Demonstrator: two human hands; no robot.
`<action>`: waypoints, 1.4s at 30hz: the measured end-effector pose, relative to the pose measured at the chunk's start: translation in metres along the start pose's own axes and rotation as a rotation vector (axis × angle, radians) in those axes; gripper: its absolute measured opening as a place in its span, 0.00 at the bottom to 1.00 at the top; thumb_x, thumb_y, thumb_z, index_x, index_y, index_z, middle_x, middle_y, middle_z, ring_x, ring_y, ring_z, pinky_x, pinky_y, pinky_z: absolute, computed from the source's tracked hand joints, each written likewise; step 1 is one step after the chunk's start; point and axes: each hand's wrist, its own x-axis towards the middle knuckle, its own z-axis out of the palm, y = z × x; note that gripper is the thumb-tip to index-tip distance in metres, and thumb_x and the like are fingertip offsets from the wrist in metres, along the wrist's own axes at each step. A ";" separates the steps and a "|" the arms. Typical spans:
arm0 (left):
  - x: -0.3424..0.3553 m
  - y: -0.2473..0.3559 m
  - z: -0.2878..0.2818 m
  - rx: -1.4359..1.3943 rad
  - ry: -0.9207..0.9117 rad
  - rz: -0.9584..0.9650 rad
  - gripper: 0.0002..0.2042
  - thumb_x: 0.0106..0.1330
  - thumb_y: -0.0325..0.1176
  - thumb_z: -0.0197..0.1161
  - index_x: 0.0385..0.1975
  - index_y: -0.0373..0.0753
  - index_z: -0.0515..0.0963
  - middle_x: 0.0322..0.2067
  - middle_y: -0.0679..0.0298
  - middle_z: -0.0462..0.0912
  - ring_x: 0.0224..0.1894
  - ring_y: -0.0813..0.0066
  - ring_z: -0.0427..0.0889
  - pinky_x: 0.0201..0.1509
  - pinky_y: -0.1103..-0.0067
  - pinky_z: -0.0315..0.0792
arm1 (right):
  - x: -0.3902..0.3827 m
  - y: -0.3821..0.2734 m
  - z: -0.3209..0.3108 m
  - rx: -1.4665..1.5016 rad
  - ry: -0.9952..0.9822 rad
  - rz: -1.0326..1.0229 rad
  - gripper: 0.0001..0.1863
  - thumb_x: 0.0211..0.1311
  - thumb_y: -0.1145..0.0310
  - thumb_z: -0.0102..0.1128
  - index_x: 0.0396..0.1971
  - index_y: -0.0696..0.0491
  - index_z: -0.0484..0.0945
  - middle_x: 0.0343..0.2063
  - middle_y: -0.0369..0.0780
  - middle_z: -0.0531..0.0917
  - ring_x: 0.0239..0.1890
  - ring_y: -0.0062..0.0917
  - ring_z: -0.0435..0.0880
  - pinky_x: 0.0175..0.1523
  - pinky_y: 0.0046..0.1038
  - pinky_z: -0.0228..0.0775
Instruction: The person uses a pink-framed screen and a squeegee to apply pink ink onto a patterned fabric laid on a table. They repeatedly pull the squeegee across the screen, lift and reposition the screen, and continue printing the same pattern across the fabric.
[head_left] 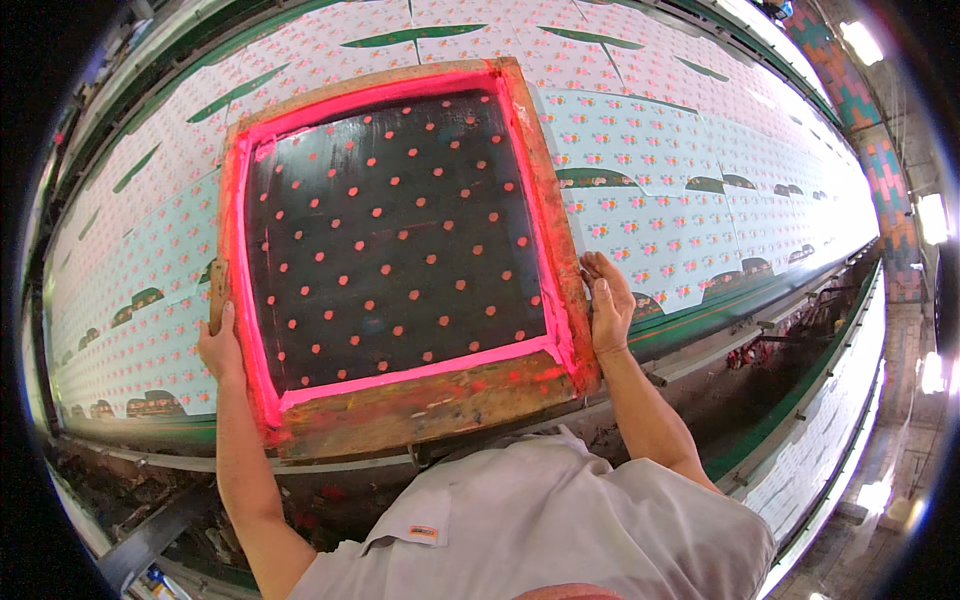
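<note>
A wooden screen-printing frame [395, 235] lies tilted over the long table in front of me. Its dark mesh has rows of small pinkish-red dots, and bright pink ink or tape lines the inner border. My left hand [221, 345] grips the frame's left side near the lower corner, by a small wooden strip [218, 292]. At the right side my right hand [609, 308] holds the outer edge, with fingers partly behind the wood. The frame's near wooden bar [430, 408] is stained with several colours. Under and around it lie white and pale-blue flower-printed fabric pieces [650, 235].
The green table [660, 335] stretches left and right, with a metal rail [720, 345] along its near edge. A dark trough [740, 400] runs below the rail. Another table with pale printed fabric [830, 430] stands at the right. Ceiling lights [932, 218] hang along the far right.
</note>
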 end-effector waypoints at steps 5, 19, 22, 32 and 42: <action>0.005 -0.011 0.000 -0.147 -0.072 -0.064 0.35 0.68 0.61 0.76 0.49 0.26 0.88 0.44 0.48 0.93 0.46 0.56 0.89 0.55 0.62 0.80 | 0.002 -0.037 0.003 0.150 -0.126 0.148 0.37 0.84 0.51 0.60 0.75 0.68 0.70 0.73 0.54 0.77 0.73 0.38 0.79 0.77 0.39 0.70; -0.031 0.081 -0.024 -0.920 -0.483 -0.371 0.27 0.82 0.49 0.62 0.67 0.32 0.81 0.57 0.56 0.89 0.56 0.62 0.91 0.64 0.65 0.84 | 0.057 -0.109 -0.059 0.039 -0.229 0.015 0.40 0.80 0.44 0.61 0.77 0.60 0.73 0.70 0.45 0.82 0.67 0.30 0.80 0.74 0.35 0.68; -0.069 0.135 -0.003 -0.995 -0.456 -0.340 0.27 0.81 0.50 0.63 0.66 0.32 0.82 0.57 0.56 0.90 0.55 0.62 0.91 0.63 0.65 0.84 | 0.088 -0.121 -0.120 -0.137 -0.245 -0.044 0.39 0.81 0.41 0.57 0.76 0.58 0.75 0.64 0.46 0.86 0.64 0.26 0.81 0.70 0.31 0.71; -0.255 0.354 0.115 -0.963 -0.297 -0.263 0.23 0.78 0.46 0.67 0.57 0.30 0.86 0.50 0.57 0.91 0.50 0.65 0.91 0.59 0.68 0.83 | 0.235 -0.106 -0.400 -0.071 -0.281 0.068 0.31 0.85 0.47 0.54 0.72 0.57 0.78 0.66 0.43 0.82 0.70 0.29 0.77 0.77 0.36 0.64; -0.470 0.498 0.238 -0.874 -0.180 -0.073 0.21 0.78 0.40 0.66 0.55 0.24 0.85 0.53 0.53 0.88 0.55 0.63 0.87 0.65 0.67 0.77 | 0.296 -0.097 -0.635 0.038 -0.042 0.170 0.29 0.85 0.53 0.55 0.70 0.61 0.79 0.64 0.43 0.85 0.66 0.28 0.83 0.73 0.35 0.73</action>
